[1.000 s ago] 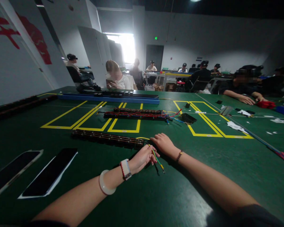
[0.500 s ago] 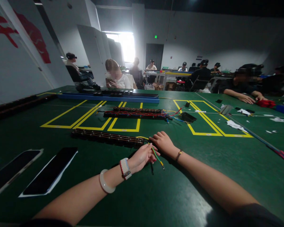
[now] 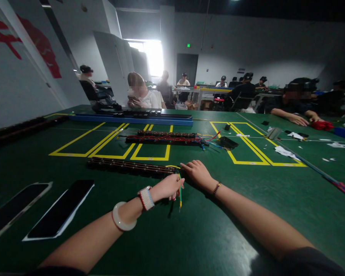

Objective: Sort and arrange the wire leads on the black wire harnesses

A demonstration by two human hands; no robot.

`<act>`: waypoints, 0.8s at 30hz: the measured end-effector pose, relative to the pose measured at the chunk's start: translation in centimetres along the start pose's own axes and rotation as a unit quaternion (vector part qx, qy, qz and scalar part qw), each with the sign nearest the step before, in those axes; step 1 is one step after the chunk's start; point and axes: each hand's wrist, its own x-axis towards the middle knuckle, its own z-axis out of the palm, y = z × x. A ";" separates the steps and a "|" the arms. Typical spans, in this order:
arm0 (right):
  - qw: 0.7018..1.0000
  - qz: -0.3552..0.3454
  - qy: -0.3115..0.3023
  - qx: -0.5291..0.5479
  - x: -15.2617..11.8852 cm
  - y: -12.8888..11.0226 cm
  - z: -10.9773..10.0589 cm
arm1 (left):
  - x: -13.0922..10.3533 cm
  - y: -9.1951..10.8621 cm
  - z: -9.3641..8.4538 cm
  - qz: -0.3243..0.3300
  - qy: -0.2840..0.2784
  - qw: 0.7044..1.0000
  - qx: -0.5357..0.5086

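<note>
A long black strip point(image 3: 129, 166) with thin metal rods along its top lies in front of me, its right end at my hands. From that end come a yellow wire point(image 3: 172, 166) and a green-and-yellow wire point(image 3: 180, 194) with a metal terminal at its tip. My left hand point(image 3: 170, 186) is closed around the green-and-yellow wire, which hangs down past the fingers. Resting on the table just right of the strip's end, my right hand point(image 3: 197, 173) has its fingers curled together at the yellow wire. Whatever lies under those fingers is hidden.
Behind the strip lies a second assembly point(image 3: 166, 139) with red and blue wires, beside a black piece point(image 3: 229, 142). A blue rail point(image 3: 132, 119) runs along the back. Two dark phone-like slabs point(image 3: 61, 209) lie at left. Paper scraps point(image 3: 284, 151) are at right. Several people sit beyond.
My left hand has moved slightly left, turned and closed more tightly. The green-and-yellow wire has swung from slanting right to hanging almost straight toward me. My right hand has barely moved.
</note>
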 end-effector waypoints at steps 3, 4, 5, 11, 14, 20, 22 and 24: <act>1.000 0.005 0.009 0.006 0.0 0.0 0.1 | -0.4 0.0 0.0 0.044 0.060 0.988 0.134; 1.000 0.005 0.010 0.007 0.1 0.0 0.1 | -0.5 0.0 0.2 0.061 0.086 0.978 0.182; 1.000 0.005 0.011 0.009 0.1 0.0 0.0 | -0.6 -0.1 0.4 0.073 0.108 0.965 0.229; 1.000 0.005 0.008 0.023 0.1 -0.1 -0.2 | 0.0 -2.2 2.4 0.077 0.205 0.949 0.226; 0.999 0.006 0.010 0.031 0.1 -0.1 -0.3 | 0.5 -3.4 3.0 0.160 0.263 0.951 0.033; 0.991 0.027 0.034 0.124 0.3 -0.4 -1.0 | -0.5 -2.2 3.3 0.262 0.196 0.943 -0.058; 0.983 0.027 0.030 0.179 0.3 -0.8 -1.5 | -1.1 -1.5 3.5 0.305 0.147 0.941 -0.009; 0.975 0.021 0.012 0.221 0.3 -1.1 -1.8 | -1.6 -1.1 3.7 0.333 0.117 0.935 0.031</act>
